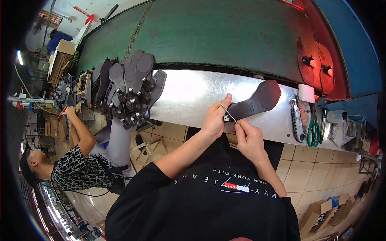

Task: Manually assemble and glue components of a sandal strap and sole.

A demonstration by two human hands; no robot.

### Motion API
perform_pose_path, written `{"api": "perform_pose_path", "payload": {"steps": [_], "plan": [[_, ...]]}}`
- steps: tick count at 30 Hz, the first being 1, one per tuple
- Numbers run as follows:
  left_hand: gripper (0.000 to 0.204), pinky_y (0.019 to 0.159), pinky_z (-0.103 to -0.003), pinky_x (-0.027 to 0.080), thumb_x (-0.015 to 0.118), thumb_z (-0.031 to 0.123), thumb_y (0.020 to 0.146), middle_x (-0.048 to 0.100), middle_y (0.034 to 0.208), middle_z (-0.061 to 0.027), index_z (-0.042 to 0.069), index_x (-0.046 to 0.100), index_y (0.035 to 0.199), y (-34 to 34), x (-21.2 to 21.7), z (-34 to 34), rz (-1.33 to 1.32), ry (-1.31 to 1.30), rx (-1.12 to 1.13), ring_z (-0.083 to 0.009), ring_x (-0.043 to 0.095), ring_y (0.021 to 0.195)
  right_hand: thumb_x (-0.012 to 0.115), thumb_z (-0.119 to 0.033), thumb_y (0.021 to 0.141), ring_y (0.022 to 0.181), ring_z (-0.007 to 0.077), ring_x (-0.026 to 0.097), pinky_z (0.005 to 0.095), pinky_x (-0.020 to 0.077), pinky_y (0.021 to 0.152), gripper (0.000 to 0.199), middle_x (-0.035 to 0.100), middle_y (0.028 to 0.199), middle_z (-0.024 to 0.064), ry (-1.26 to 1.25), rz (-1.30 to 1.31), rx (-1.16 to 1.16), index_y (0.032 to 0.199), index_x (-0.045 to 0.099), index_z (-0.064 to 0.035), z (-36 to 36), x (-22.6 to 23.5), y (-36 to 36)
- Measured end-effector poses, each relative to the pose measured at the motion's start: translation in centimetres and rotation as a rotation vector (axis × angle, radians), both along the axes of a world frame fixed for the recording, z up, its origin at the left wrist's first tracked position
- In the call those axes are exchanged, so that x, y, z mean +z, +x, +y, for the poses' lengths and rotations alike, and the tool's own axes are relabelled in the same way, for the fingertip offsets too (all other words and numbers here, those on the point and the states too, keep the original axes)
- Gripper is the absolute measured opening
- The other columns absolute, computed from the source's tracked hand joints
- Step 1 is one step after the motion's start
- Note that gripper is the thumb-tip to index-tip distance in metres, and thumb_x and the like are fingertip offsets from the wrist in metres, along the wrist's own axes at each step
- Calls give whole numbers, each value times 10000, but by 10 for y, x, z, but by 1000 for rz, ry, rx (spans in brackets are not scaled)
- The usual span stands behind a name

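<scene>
A dark grey shoe sole [257, 100] with a heel lies on the metal bench [189, 94], its heel end toward me. My left hand [215, 118] grips the heel end from the left. My right hand [247, 138] holds a thin metal tool [227, 112] with its tip against the heel. Both forearms reach up from my black shirt.
A stack of similar grey heeled soles [128, 88] is piled at the bench's left. A utility knife [296, 118], green-handled scissors [313, 130] and a white roll [306, 93] lie at the right. A green conveyor belt [225, 36] runs behind. Another person [76, 164] works at the left.
</scene>
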State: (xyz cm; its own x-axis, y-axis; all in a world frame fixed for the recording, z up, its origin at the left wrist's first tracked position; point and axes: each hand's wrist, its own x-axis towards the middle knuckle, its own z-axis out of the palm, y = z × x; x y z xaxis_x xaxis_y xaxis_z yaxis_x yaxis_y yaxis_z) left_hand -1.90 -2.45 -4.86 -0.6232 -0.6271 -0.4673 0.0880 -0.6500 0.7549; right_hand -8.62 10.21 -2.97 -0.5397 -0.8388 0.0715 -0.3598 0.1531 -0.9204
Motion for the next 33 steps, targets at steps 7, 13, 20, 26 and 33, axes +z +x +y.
{"api": "perform_pose_path", "payload": {"steps": [7, 13, 20, 26, 33], "plan": [[453, 524, -248, 465, 541, 429, 953, 619, 692, -43, 16, 637, 794, -7, -13, -4, -28, 65, -42, -113, 572, 569, 616, -43, 842, 570, 231, 605, 331, 444, 506, 51, 599, 682, 109, -188, 94, 175, 882, 593, -20, 6, 13, 22], [420, 508, -280, 505, 507, 420, 966, 610, 773, -89, 7, 572, 925, -6, 18, 7, -52, 71, -153, -154, 615, 643, 720, -18, 766, 558, 49, 422, 207, 354, 477, 455, 483, 730, -3, -229, -88, -134, 1200, 587, -29, -4, 13, -6], [284, 658, -244, 500, 501, 290, 992, 612, 854, -45, 22, 594, 1000, 1, 7, 15, 27, 82, -214, -103, 605, 749, 771, -43, 727, 580, 43, 411, 200, 348, 478, 536, 459, 755, -10, -209, -197, -103, 1240, 613, -53, -12, 6, -15], [293, 796, -256, 478, 450, 218, 1008, 609, 998, -41, 7, 576, 1168, -3, 13, 18, -30, 57, -188, -109, 584, 895, 727, -25, 766, 568, 74, 462, 232, 378, 478, 402, 500, 693, 16, -227, -108, -78, 1162, 658, -42, -11, -2, -18], [382, 831, -343, 515, 322, 207, 1020, 563, 1153, -105, 37, 471, 1328, -4, 9, 31, -48, 59, -205, -176, 586, 1009, 685, -7, 777, 584, 181, 554, 284, 432, 526, 321, 556, 696, 98, -278, 223, -200, 1096, 665, -38, -12, -8, -17]]}}
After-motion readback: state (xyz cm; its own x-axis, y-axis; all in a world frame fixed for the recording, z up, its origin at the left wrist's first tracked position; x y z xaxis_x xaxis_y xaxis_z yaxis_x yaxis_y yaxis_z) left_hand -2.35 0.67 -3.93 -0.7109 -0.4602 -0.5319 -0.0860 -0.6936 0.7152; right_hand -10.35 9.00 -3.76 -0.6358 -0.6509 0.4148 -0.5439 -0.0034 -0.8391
